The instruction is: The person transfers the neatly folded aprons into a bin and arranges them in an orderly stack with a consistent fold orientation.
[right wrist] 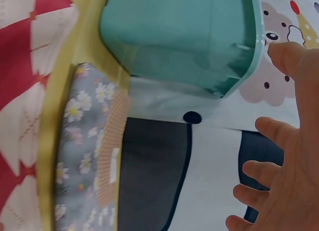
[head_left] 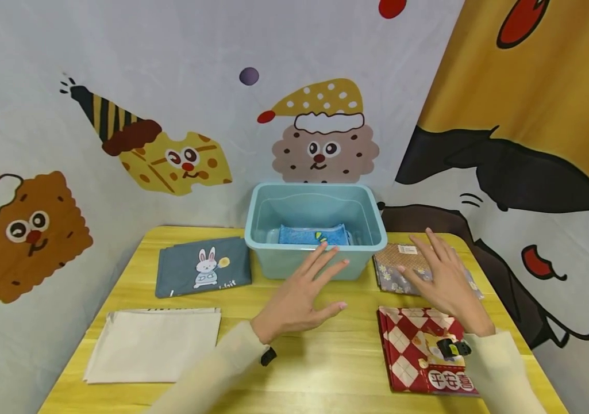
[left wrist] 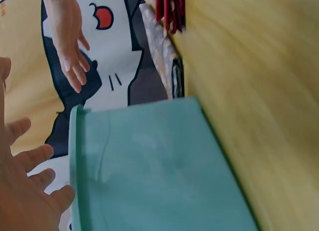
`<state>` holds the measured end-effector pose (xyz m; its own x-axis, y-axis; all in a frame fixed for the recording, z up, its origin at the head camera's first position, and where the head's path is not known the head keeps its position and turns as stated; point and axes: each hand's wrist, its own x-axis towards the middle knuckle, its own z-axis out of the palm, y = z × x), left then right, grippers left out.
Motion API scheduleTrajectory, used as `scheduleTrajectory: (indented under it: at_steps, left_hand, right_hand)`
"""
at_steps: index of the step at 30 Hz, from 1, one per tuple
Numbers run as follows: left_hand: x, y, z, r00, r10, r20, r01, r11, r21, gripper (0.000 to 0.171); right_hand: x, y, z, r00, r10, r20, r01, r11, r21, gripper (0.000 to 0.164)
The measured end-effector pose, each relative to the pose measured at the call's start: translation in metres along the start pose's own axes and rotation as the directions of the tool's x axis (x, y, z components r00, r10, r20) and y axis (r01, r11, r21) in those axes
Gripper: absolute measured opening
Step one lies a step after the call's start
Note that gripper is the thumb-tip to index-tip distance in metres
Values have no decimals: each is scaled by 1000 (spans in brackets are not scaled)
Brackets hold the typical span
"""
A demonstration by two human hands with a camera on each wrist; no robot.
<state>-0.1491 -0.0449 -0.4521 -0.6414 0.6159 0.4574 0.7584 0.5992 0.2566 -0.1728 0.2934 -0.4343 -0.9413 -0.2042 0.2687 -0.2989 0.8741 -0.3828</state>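
Note:
My left hand (head_left: 296,302) hovers in front of a light teal plastic bin (head_left: 294,263), its fingers spread and holding nothing. In the head view its fingertips overlap the bin's front rim. My right hand (head_left: 446,284) is over a folded floral cloth (head_left: 387,276) with a brown patch, fingers extended and nothing in them. Inside the bin lies a blue packet (head_left: 294,236) with a small yellow-green mark. The left wrist view shows the bin's outer wall (left wrist: 149,161) beside the left hand (left wrist: 25,191); the right wrist view shows the right hand (right wrist: 299,166) apart from the bin (right wrist: 179,37).
On the wooden table (head_left: 325,368), a folded blue-grey cloth with a rabbit (head_left: 180,267) and a folded cream cloth (head_left: 151,348) lie at left. A folded red-and-white checked cloth (head_left: 403,371) lies near the right sleeve. A cartoon-printed curtain (head_left: 196,52) hangs behind.

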Motion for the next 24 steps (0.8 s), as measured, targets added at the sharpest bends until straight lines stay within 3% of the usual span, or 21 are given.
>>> scheduleTrajectory:
  at_steps: [6,12,18,24]
  left_hand:
    - [-5,11,17,997,36,62,-34,999,-22,77]
    - [-11,18,38,981,77,180,-68,996,-53,76]
    - [-13,25,58,950,108,293,-97,994,-52,75]
    - [-11,35,73,899,135,416,-108,990,-89,75]
  right_hand:
    - [-13,10,8,1000,3,3,-3,1000,-10,80]
    - [-28,21,17,997,67,36,-66,997,-31,85]
    - [-47,35,25,984,141,113,-137,990,-40,87]
    - [-69,50,30,966,196,166,-185,980,-79,88]
